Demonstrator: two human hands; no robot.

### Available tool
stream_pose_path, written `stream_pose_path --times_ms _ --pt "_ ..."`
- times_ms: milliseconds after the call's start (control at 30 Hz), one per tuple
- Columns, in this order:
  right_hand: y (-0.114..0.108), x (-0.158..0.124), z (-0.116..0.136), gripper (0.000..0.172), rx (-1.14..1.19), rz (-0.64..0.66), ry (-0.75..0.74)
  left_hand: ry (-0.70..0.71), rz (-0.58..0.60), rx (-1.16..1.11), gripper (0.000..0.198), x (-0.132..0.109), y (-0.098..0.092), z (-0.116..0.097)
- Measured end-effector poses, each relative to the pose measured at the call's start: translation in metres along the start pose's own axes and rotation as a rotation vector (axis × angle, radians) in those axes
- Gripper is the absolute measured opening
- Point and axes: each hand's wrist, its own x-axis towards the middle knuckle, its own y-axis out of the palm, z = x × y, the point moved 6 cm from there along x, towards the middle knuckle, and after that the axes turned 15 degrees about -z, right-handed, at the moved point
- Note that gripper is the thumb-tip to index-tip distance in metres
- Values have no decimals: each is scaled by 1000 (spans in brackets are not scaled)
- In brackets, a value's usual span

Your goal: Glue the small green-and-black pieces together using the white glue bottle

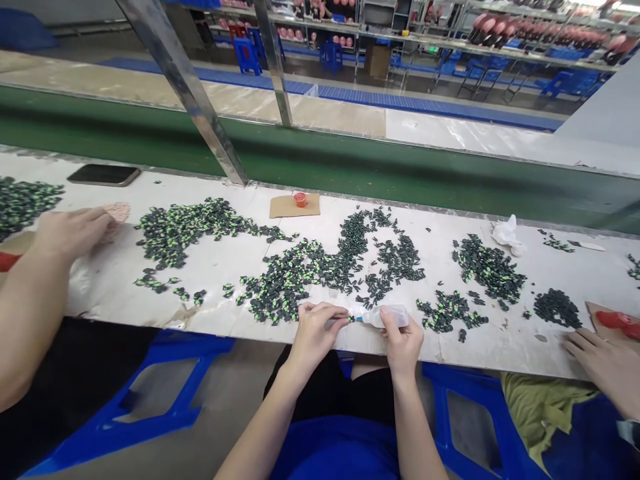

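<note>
Near the table's front edge, my left hand (320, 330) pinches a small dark piece (351, 319) between thumb and fingers. My right hand (403, 339) is closed around a translucent squeeze bottle (393, 316), held on its side. Its thin blue tip (359, 319) points left and meets or almost meets the small piece; I cannot tell if they touch. Just beyond my left hand spreads a pile of black pieces with green spots (285, 277). It runs into a heap of plain dark pieces (354, 237) behind the bottle.
Co-workers' hands rest at the left (75, 233) and right (607, 357). More spotted pieces (187, 227) lie left, others (487, 267) right. A red cup (300, 199) stands on cardboard (280, 208). A phone (104, 175), crumpled tissue (507, 233) and metal post (225, 150) line the back.
</note>
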Motion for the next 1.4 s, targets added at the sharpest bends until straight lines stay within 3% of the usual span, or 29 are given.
stream_pose_path --times_ms 600,933,1200,1400 --pt "-3 -1 0 35 37 -47 53 1 9 35 8 0 -2 -1" --pt "1 -1 5 33 20 -10 -8 -1 16 26 6 0 -3 -4" --pt "-20 -4 -4 31 286 -230 25 2 46 51 8 0 -1 -2" --pt "-20 12 2 37 244 -179 -57 73 63 58 8 -1 3 -2"
